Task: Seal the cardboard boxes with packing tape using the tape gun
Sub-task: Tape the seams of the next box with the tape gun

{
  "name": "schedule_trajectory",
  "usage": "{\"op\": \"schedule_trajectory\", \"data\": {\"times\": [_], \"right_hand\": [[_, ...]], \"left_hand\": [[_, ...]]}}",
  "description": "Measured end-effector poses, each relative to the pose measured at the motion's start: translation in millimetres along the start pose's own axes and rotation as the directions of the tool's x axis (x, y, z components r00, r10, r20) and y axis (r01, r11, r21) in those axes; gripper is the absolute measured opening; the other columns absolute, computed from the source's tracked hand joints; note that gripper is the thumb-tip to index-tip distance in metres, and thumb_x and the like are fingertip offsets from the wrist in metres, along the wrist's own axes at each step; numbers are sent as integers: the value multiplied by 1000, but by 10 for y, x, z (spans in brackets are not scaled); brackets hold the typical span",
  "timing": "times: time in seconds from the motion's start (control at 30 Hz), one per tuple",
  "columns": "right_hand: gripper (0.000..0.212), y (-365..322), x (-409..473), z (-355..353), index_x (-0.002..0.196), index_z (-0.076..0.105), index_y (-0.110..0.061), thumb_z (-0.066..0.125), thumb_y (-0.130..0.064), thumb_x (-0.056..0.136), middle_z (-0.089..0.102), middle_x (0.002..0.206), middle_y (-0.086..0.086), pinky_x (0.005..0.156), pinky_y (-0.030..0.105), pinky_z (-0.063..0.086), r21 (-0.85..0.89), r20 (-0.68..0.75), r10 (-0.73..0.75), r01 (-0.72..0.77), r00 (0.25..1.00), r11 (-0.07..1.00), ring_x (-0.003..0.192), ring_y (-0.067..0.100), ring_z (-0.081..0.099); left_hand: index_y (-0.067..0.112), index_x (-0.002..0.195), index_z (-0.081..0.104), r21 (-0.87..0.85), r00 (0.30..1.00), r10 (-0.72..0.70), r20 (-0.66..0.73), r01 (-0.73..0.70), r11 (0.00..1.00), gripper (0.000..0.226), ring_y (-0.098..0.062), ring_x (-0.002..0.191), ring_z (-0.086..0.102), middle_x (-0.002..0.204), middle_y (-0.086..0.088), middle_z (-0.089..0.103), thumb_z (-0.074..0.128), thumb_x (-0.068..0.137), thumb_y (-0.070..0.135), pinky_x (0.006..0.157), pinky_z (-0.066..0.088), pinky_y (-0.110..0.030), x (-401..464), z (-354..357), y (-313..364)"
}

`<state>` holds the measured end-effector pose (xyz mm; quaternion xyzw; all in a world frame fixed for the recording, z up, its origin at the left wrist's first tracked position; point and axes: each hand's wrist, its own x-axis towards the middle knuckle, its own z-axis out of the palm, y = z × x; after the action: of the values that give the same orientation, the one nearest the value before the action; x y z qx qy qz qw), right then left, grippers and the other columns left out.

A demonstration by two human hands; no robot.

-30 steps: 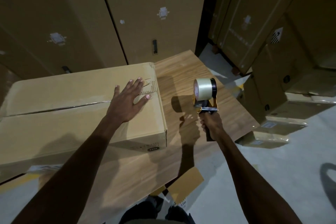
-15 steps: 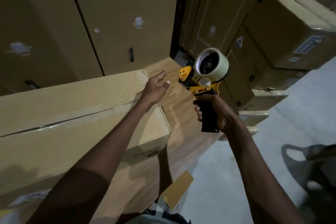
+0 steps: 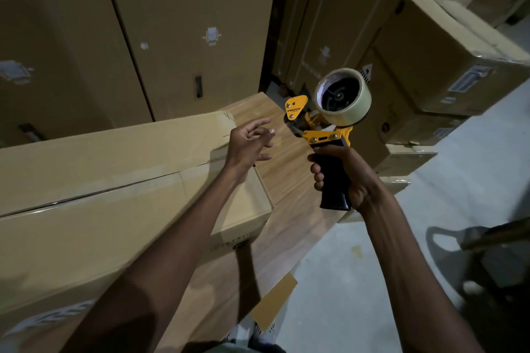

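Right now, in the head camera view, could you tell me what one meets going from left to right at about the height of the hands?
cardboard box → left hand → wooden table → tape gun, gripped by the right hand → stacked cartons

both forearms are bare to the frame's lower edge, with no sleeves, watch or rings showing. the left hand [image 3: 248, 143] and right hand [image 3: 348, 173] wear no gloves. pale fingernails show. a dark garment edge [image 3: 229, 347] and light patterned shoes [image 3: 265, 332] sit at the bottom.
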<state>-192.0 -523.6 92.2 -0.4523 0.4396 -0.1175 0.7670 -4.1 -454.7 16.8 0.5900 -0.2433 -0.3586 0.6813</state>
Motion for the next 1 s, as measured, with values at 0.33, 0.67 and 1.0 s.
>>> {"op": "schedule_trajectory", "data": {"times": [0.33,0.67,1.0], "right_hand": [[18,-57,19,-16,93,59,-1,54,-17,99,53,64,7,48,26,41,-47,-8,-23,23,1000,999,51,16,47],[17,-79,27,-115,94,60,-2,55,-17,97,55,65,9,52,29,41,-115,-10,-37,35,999,993,52,18,48],[13,-93,-24,-215,94,58,-3,57,-16,97,54,65,9,53,29,38,-212,-29,-95,87,995,973,53,17,49]], "left_hand": [[15,118,73,-17,995,-85,59,87,996,24,-10,65,57,85,-2,59,66,95,9,58,59,-31,-5,-31,108],[5,104,70,-144,942,-335,-6,331,933,51,-17,65,68,86,-11,75,75,84,52,56,58,-31,87,103,322],[1,109,57,-5,897,-439,56,440,898,31,-13,57,69,72,-12,75,69,84,-12,52,58,-24,391,65,468]]}}
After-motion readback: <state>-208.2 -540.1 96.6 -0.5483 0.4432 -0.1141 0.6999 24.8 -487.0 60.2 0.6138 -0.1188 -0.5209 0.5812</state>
